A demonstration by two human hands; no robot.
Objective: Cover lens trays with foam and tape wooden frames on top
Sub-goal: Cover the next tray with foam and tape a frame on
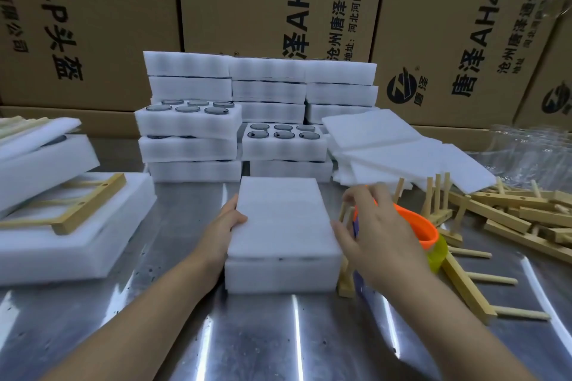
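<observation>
1. The covered lens tray (280, 275) lies in the middle of the metal table (278, 340), towards its front edge. One foam sheet (278, 213) is flat on top of it, and no frame is on it yet.
2. The left hand (226, 226) presses with relaxed fingers against the left edge of the foam sheet and does not wrap around it. The right hand (376, 226) hovers just beside the right edge with fingers spread. It is blurred, but it seems to hold nothing.
3. I judge the foam to be light and soft, easy to dent. The sheet can probably slide on the tray, and the lenses inside are likely fragile. It is better to take the tray by its two long sides with flat palms, without squeezing.
4. Counted:
   - At the back edge, two open trays (188, 124) each show six lenses (188, 108).
   - One orange tape dispenser (416, 223) lies under the right hand.
   - One finished pack (46, 244) at the left edge carries one frame.
   - Many loose wooden frames (507, 219) lie at the right edge, beside several spare sheets (402, 151).
</observation>
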